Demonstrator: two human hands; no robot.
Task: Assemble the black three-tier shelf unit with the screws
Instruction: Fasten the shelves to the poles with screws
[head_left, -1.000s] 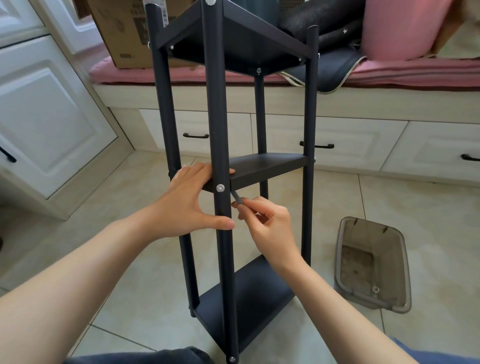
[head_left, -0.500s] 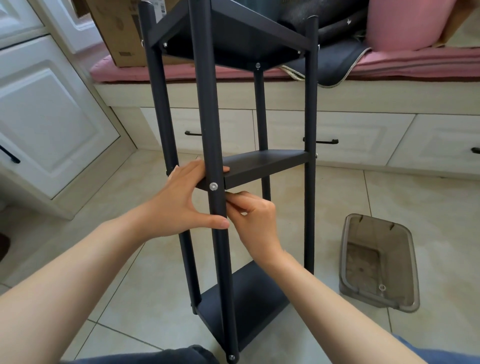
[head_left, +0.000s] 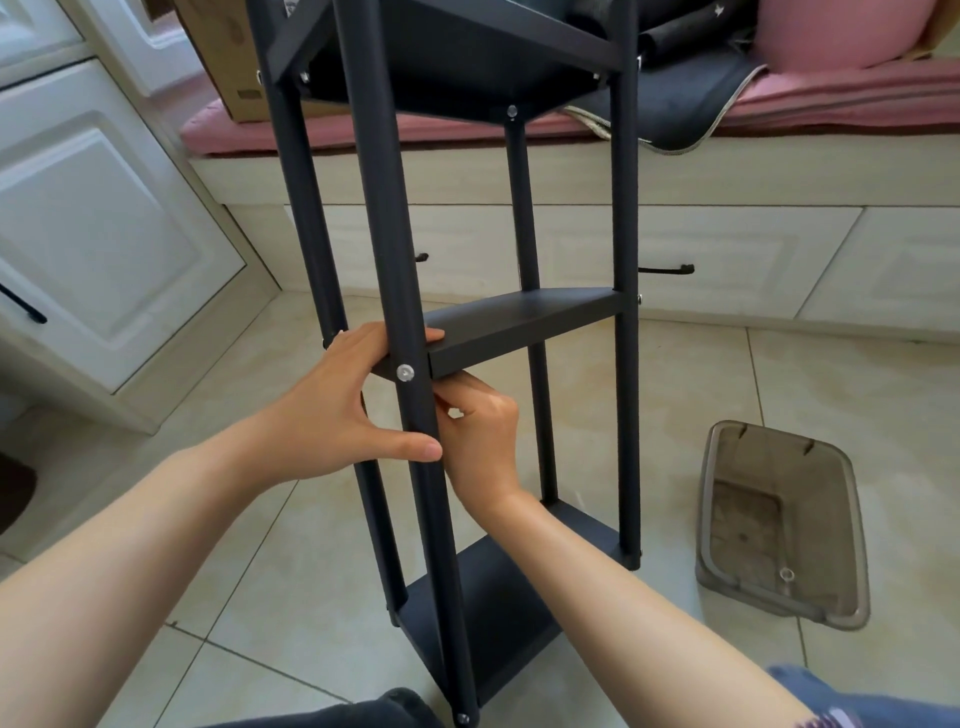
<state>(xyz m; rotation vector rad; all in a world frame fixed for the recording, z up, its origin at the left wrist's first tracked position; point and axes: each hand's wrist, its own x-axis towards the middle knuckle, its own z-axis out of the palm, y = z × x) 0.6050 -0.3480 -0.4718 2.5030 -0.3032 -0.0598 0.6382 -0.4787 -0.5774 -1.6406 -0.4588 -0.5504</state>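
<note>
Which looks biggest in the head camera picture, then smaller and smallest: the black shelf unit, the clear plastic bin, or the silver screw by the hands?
1. Black shelf unit, runs top to bottom of the picture.
2. Clear plastic bin on the floor.
3. Silver screw on the front post, tiny.
No close calls here.

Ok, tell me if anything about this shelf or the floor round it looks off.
Nothing stands out. The shelf unit stands upright on the tiles, screws seated at the joints in view. The clear plastic bin lies beside it, nearly empty, with one small ring inside.
</note>
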